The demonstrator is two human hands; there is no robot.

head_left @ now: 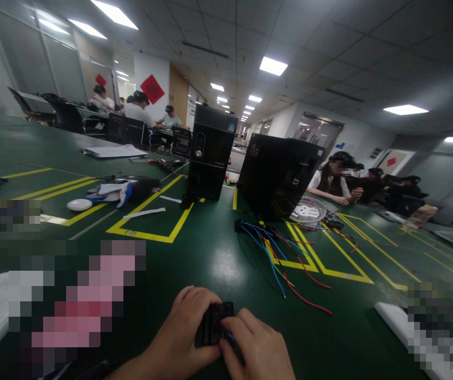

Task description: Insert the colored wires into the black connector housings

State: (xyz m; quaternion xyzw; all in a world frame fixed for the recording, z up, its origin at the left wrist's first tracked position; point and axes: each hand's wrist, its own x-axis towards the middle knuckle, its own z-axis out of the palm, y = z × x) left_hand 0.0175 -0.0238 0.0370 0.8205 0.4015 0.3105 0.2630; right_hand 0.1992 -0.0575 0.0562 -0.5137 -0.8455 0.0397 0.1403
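Near the bottom edge of the view both my hands hold a small black plastic connector block (pixel 215 323) just above the green table (pixel 218 264). My left hand (pixel 182 338) cups its left side. My right hand (pixel 256 345) pinches its right side, with a bit of blue wire showing at the fingertips. Beyond them a bundle of blue and red wires (pixel 285 258) fans out from a black plug across the table.
Two black computer cases (pixel 210 153) (pixel 279 177) stand mid-table inside yellow tape boxes. A small white fan (pixel 308 211), folded gloves (pixel 119 191), a white oval object (pixel 79 205), papers (pixel 113 151) and tools lie around. Several people sit at the far left and at the right.
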